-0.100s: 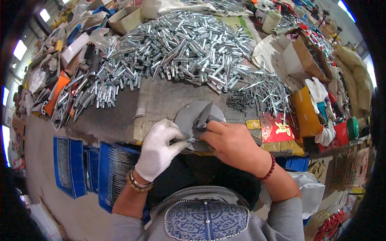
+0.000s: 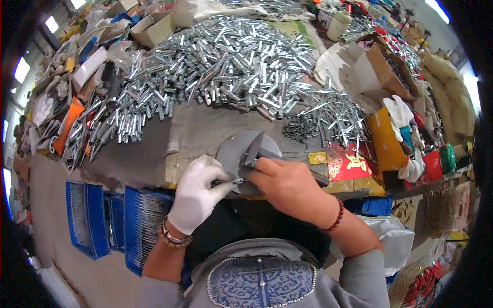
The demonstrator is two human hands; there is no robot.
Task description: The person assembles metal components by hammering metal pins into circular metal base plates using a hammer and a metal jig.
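Note:
In a white knit glove, my left hand [image 2: 197, 192] pinches a small silvery metal part [image 2: 239, 180] between thumb and fingers. My bare right hand [image 2: 295, 187] is closed, its thumb and fingertips meeting the part's other end. Behind the fingertips, a dark grey tool with a pointed, blade-like jaw [image 2: 252, 149] rests over a round grey disc [image 2: 231, 151]. A dark bar shows past the right hand's far side; the hand hides how it joins the tool. The disc sits at the bench's near edge.
A large heap of shiny metal tubes [image 2: 221, 66] covers the back of the bench [image 2: 195, 128]. Thin rods [image 2: 334, 115] and short dark pins [image 2: 300, 128] lie to the right, beside a red printed packet [image 2: 349, 163]. Blue bins [image 2: 88, 218] of metal rods stand below left.
The whole view has shifted slightly to the left. Both hands keep nearly the same pose around the small metal part.

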